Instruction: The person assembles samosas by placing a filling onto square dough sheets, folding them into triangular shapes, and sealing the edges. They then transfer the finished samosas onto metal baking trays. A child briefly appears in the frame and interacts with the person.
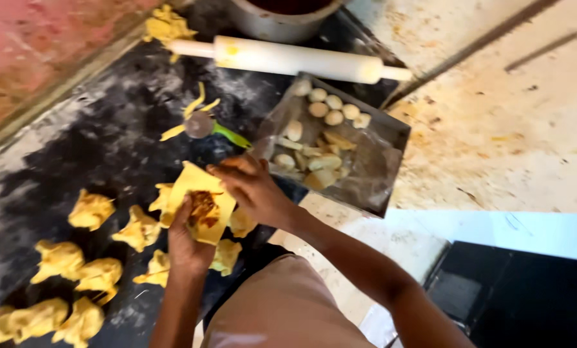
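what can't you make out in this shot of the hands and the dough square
Head view:
- Filling on the yellow dough square: blurred, kind unclear.
- Left hand: palm hidden under the square.
- Right hand: fingertips blurred by motion.
- Metal pot: cut off by the top edge.
- Tray pieces: too small to identify.

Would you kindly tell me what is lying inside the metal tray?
The metal tray holds pale round dough balls at its far end and flatter yellowish pieces nearer. Its lower part looks dark and bare; whatever lies beneath the pieces is covered.
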